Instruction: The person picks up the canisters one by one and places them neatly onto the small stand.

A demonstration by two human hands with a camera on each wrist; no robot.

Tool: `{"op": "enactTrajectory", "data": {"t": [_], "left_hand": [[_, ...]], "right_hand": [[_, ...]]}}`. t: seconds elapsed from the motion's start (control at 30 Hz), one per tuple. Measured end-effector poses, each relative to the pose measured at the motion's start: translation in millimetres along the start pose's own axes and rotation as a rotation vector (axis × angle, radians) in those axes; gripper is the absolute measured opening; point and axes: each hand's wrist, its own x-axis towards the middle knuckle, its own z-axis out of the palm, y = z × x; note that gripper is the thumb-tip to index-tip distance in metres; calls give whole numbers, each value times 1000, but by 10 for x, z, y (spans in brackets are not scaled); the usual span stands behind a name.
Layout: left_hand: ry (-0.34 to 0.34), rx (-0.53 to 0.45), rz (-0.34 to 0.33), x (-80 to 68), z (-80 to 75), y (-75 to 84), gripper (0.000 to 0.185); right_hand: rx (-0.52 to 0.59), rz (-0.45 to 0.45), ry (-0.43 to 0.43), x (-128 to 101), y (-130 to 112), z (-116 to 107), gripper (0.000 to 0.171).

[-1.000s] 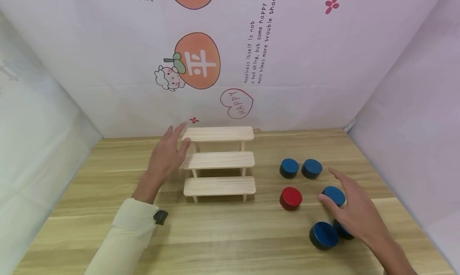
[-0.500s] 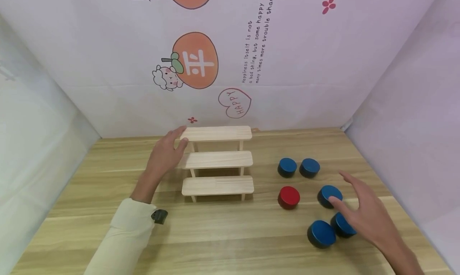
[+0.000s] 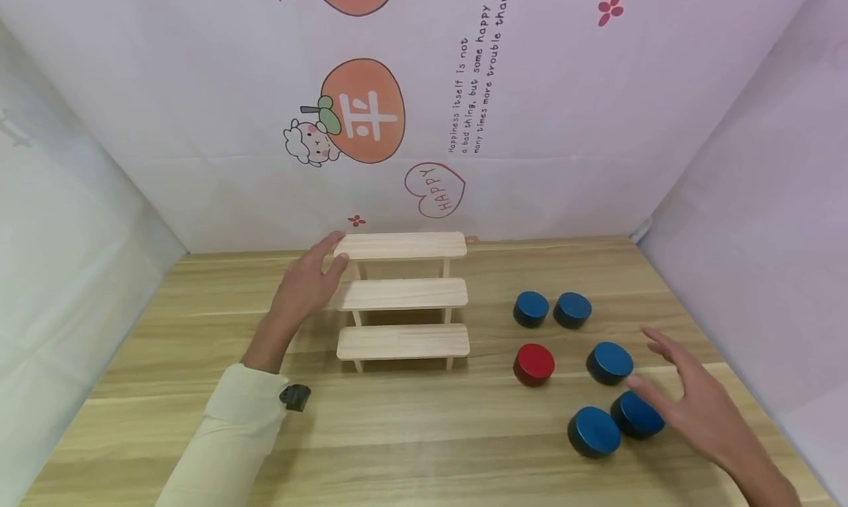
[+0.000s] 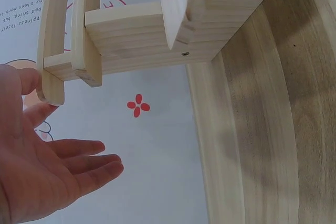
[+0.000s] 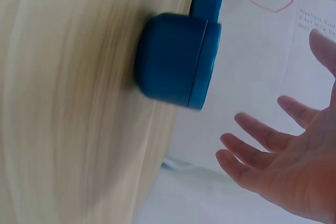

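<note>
My left hand [image 3: 301, 288] is at the left end of a pale wooden three-step display stand [image 3: 400, 295]. Its thumb and index finger pinch the end of the top board [image 4: 51, 90], while the other fingers stretch out beneath, as the left wrist view shows. Over the right side of the table my right hand [image 3: 705, 408] hovers with fingers spread and holds nothing. Nearest to it are a blue round tin [image 3: 638, 414] and another blue tin [image 3: 610, 363]. A lid seam shows on a blue tin [image 5: 176, 59] in the right wrist view.
A red tin [image 3: 534, 364] stands between the stand and the blue tins. Two blue tins [image 3: 531, 309] are farther back, and another blue tin [image 3: 594, 432] sits nearer the front. White printed cloth [image 3: 563, 124] encloses the wood-grain table [image 3: 424, 433] behind and at both sides.
My right hand has drawn back to the right, away from the blue tins, uncovering them. My left hand has closed onto the top board's end. The stand and tins keep their places.
</note>
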Motion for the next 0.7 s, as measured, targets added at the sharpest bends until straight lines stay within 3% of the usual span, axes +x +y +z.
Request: {"op": "enactTrajectory", "data": {"t": [0.4,0.7], "left_hand": [[-33,-21,-32,0,10,-16,59],[-47,-65,-35,1,9,-23,60]], "right_hand": [[37,7,-83,-148,396,-91,66],[5,73,-214,-223,602,-57,63]]}}
